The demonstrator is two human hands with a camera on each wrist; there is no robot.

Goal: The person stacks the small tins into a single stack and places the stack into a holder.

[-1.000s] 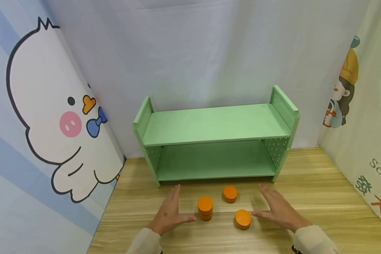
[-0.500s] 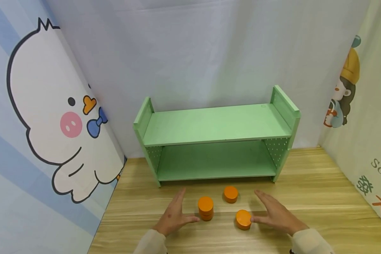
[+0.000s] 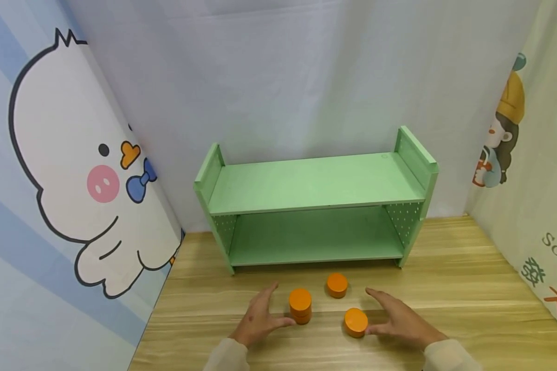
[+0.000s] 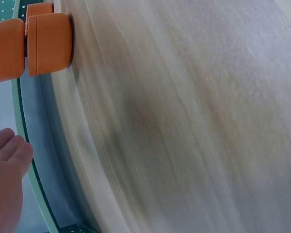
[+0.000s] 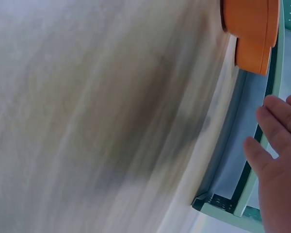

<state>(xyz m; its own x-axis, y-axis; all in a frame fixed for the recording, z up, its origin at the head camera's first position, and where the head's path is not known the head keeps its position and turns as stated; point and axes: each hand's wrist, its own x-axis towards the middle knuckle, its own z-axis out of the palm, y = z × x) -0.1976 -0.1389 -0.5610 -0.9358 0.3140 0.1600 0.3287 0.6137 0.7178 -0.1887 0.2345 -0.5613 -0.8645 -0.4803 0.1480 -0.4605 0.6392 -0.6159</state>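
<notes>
My left hand (image 3: 260,318) is held with thumb and fingers spread, just left of two stacked round orange tins (image 3: 300,305). Its thumb tip comes close to the stack; contact cannot be made out. My right hand (image 3: 403,320) is spread likewise, its thumb tip beside a single orange tin (image 3: 355,322). Another orange tin (image 3: 337,285) lies farther back between the hands. In the left wrist view, my left fingers (image 4: 12,155) are straight, below the orange tins (image 4: 51,43). Straight right fingers (image 5: 276,124) show in the right wrist view, with orange tins (image 5: 252,56) above them.
A green two-tier shelf (image 3: 315,183) stands behind the tins, with raised side panels and perforated lower sides. It rests on a wood-grain table (image 3: 464,268). Printed cloths (image 3: 65,154) hang at the left and right, and a plain pale curtain (image 3: 306,77) covers the back.
Both hands have moved inward toward each other and slightly nearer the person, thumbs and fingers still spread. The orange tins and the shelf have stayed in place.
</notes>
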